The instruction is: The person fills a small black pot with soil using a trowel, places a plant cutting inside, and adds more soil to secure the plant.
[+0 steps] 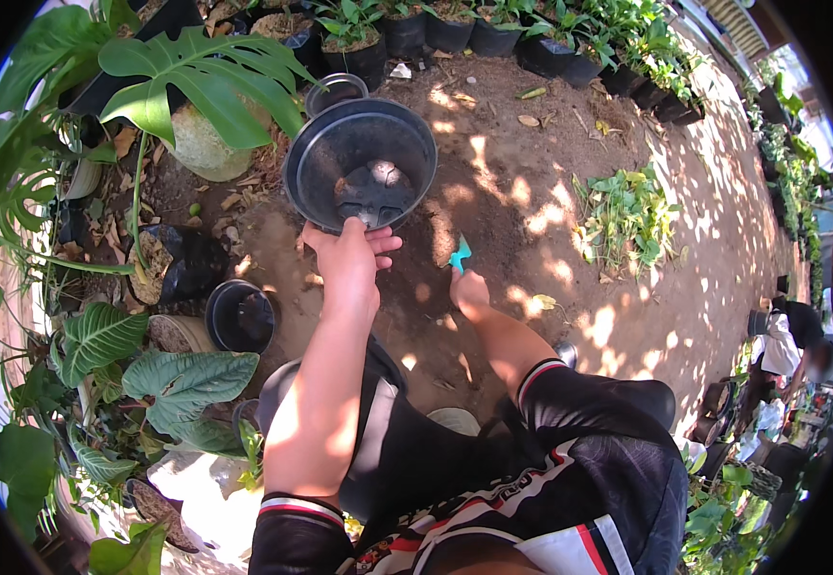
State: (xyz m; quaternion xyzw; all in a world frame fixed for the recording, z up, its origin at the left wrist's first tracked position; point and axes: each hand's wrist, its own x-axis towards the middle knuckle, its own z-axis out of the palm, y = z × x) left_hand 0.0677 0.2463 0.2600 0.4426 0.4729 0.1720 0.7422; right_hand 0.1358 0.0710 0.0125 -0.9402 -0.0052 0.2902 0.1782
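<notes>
My left hand [350, 253] grips the near rim of a large black plastic plant pot [309, 162], thumb inside and fingers beneath. The pot is tilted so that I look down into it; a pale patch and some dark shapes show at its bottom. My right hand [470, 291] is closed around the handle of a turquoise hand trowel [460, 253], whose blade is low over the brown soil [488, 223] or touching it; I cannot tell which. Behind the large pot stands a smaller dark pot [336, 93].
Another black pot [240, 316] stands at my left, near broad-leaved plants [186, 381] and a rounded stone [211, 140]. Potted seedlings [452, 29] line the back. A heap of pulled greenery [628, 219] lies right. Far right, a person [794, 334] bends over.
</notes>
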